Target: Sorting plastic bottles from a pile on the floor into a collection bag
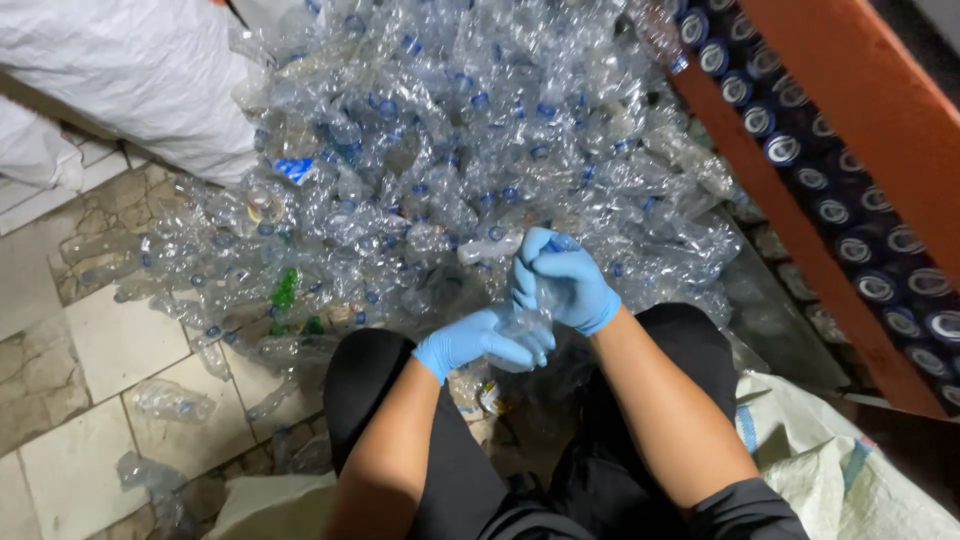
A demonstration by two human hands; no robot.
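I see both hands in blue gloves working just above the knees, at the near edge of a big heap of crushed clear plastic bottles [430,150]. The left hand [480,342] lies lower and nearer to me, its fingers curled shut around the lower part of a crumpled clear bottle [528,322]. The right hand [562,280] sits above and slightly to the right of it, and its grip is closed over the bottle's upper end, fingers folded down tight. So the bottle lies between the two hands, squeezed from below by the left and from above by the right; most of its body is hidden under the gloves, and I cannot tell whether a cap is on it.

The heap spreads out from the hands toward the top of the view, and many of its bottles carry blue caps or neck rings. A green bottle [286,290] lies in the left fringe of the heap, well apart from the hands. A few loose bottles lie scattered on the tiled floor [110,340] at the left. A large white sack [140,70] rests at the upper left, touching the heap's edge. At the lower right a woven sack [830,460] lies just beside the person's right leg. Along the right edge, an orange beam [860,90] runs diagonally, with rows of dark round can tops [850,240] beneath it.
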